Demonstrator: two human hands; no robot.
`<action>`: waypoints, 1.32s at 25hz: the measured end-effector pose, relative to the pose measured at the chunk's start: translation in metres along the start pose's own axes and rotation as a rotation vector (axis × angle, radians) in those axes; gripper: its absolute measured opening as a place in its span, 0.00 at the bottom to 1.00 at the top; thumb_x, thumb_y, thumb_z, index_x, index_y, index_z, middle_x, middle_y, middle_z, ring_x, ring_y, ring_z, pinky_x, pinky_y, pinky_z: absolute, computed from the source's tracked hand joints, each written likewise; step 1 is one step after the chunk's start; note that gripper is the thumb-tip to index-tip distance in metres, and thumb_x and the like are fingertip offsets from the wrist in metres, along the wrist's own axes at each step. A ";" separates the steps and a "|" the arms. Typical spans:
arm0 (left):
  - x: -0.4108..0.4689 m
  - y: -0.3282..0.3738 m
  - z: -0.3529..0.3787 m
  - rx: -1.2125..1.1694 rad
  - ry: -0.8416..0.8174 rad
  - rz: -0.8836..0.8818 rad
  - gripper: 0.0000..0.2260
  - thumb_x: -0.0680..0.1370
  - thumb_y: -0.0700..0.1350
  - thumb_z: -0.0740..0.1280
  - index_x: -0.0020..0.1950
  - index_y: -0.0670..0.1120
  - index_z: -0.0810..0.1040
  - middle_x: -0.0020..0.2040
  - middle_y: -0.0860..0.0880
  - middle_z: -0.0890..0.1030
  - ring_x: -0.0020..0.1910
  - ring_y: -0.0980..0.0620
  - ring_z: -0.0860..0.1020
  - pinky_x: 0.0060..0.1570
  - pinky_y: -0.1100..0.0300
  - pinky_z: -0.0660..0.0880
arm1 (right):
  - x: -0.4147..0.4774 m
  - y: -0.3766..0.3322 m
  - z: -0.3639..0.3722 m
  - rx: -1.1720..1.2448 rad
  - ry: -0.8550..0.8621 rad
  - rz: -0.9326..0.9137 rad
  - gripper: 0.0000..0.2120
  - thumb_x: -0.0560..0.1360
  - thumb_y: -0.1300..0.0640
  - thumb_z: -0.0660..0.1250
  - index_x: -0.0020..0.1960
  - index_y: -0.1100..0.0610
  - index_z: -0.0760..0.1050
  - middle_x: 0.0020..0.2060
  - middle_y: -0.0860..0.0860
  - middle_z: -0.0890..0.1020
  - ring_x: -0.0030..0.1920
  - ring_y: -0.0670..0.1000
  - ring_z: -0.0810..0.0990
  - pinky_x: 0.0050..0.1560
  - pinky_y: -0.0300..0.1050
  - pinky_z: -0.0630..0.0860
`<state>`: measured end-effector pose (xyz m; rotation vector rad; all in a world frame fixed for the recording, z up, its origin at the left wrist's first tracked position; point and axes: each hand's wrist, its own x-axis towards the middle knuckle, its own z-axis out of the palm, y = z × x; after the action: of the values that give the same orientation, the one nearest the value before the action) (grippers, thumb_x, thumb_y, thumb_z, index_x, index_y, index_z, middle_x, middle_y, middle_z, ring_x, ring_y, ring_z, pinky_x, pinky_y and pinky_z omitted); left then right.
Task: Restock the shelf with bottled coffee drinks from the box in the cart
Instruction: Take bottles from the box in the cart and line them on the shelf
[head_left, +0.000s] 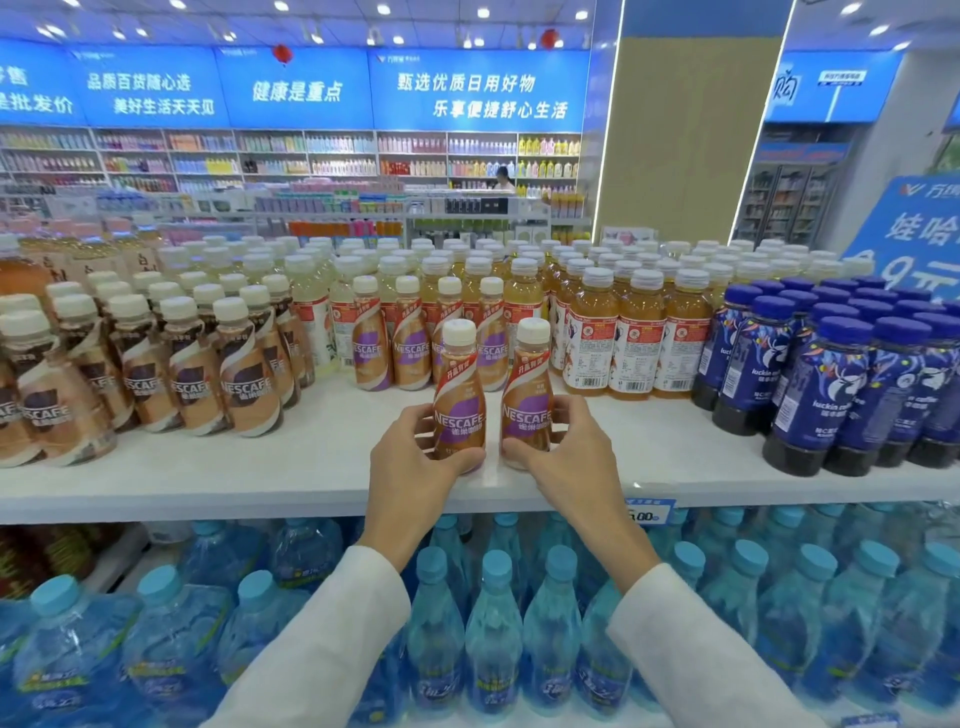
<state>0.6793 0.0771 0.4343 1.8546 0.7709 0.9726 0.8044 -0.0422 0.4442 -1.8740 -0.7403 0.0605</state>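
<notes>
Item: two purple-label bottled coffee drinks, centre of the frame, upright on the white shelf, just apart from each other near its front edge.

Left hand: fingers wrapped round the lower body of the left bottle, thumb across the front near the base. Right hand: fingers closed round the right bottle in the same way. Both labels face forward.

Stock behind: a row of four matching purple-label bottles, slightly above centre, with bare shelf between that row and the held pair.

Neighbours: brown-label coffee bottles at centre left; orange tea bottles at centre right; dark blue bottles at far right. Water bottles fill the lower tier at the bottom of the frame. Box and cart: not in view.

Step judged in hand: seating the pair in front of the purple row.

Handling note: slide both bottles straight back, bases flat on the shelf, until they stand just before the row without knocking it. Keep labels forward and columns aligned with those behind. Loosen the fingers only once each bottle stands steady; tall, narrow bottles probably tip easily if nudged high up.
</notes>
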 end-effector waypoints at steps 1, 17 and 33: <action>0.005 -0.002 -0.003 0.005 0.010 -0.008 0.30 0.69 0.48 0.81 0.67 0.51 0.74 0.55 0.57 0.79 0.47 0.60 0.79 0.43 0.72 0.72 | 0.014 -0.001 0.000 -0.029 -0.014 0.019 0.32 0.68 0.49 0.80 0.67 0.49 0.68 0.55 0.43 0.77 0.56 0.47 0.78 0.54 0.42 0.76; 0.036 -0.030 -0.054 0.029 0.110 -0.063 0.30 0.69 0.47 0.81 0.69 0.50 0.74 0.56 0.55 0.80 0.51 0.55 0.80 0.47 0.66 0.73 | 0.143 0.022 0.035 -0.035 0.033 -0.019 0.34 0.73 0.55 0.76 0.74 0.55 0.65 0.69 0.51 0.74 0.68 0.54 0.74 0.67 0.50 0.72; 0.119 -0.057 -0.065 0.056 0.076 -0.058 0.28 0.75 0.43 0.76 0.73 0.46 0.72 0.66 0.52 0.79 0.61 0.54 0.77 0.61 0.59 0.72 | 0.156 0.046 0.050 -0.096 0.077 -0.081 0.29 0.73 0.47 0.74 0.71 0.50 0.69 0.65 0.49 0.79 0.65 0.54 0.77 0.66 0.57 0.75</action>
<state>0.6768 0.2239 0.4399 1.8411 0.9008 0.9989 0.9323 0.0681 0.4291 -1.9241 -0.7772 -0.1004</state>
